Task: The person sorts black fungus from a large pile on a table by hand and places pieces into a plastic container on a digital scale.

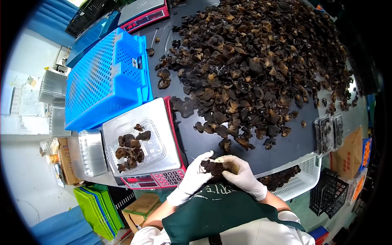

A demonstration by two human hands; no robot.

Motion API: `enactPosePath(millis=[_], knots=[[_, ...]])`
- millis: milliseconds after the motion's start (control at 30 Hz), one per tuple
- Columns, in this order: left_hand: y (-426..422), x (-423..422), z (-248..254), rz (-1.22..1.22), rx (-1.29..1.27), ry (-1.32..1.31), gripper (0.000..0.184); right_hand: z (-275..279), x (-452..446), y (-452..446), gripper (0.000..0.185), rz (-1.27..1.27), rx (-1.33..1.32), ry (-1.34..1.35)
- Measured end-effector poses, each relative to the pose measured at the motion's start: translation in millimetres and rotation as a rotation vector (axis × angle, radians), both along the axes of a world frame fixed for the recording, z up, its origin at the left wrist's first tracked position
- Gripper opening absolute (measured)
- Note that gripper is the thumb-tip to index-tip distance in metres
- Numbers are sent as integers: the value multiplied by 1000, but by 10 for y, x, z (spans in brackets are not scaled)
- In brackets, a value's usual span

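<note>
Both hands wear white gloves and meet at the table's near edge, in front of a dark green apron. My left hand (197, 174) and my right hand (241, 174) are closed around a clump of dark brown fungus (213, 167) between them. To the left, a clear plastic tray (153, 153) holding several brown fungus pieces (130, 153) rests on a red-rimmed scale (165, 122). Beyond my hands, a large heap of the same fungus (253, 69) spreads over the dark table (286, 157).
Blue crates (98, 77) stand behind the scale, with a second scale (143, 14) farther back. Stacked clear trays (92, 152) sit at the left. Filled clear boxes (328, 132) stand at the right edge, above a white basket (308, 179) holding more fungus.
</note>
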State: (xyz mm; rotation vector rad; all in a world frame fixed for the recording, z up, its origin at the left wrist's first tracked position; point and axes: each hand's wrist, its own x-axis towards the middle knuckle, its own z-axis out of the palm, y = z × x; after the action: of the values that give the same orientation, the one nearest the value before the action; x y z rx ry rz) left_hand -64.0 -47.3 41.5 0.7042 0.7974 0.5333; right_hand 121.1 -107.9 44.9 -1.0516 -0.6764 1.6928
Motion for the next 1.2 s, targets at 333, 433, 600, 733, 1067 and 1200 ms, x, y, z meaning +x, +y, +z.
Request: enactPosePath(millis=[333,433,600,733,1067,1200], knots=[[-50,201,-190,-295,204,297,59,-118,167,-2,26,71,173,-395],[-33,249,-166,-341,292,324,56,-74,247,-16,20,55,155,-491],[18,229,-128,-260,294,376,46,-109,366,164,21,-273,413,-1180],[32,177,108,-244,325,429,41,-186,344,383,46,-154,510,-1391],[577,-798,788,569,1077,1176,47,-435,130,702,19,-77,602,-1519],[668,-935,592,174,1329,1643,51,-393,294,610,12,18,552,-1428]])
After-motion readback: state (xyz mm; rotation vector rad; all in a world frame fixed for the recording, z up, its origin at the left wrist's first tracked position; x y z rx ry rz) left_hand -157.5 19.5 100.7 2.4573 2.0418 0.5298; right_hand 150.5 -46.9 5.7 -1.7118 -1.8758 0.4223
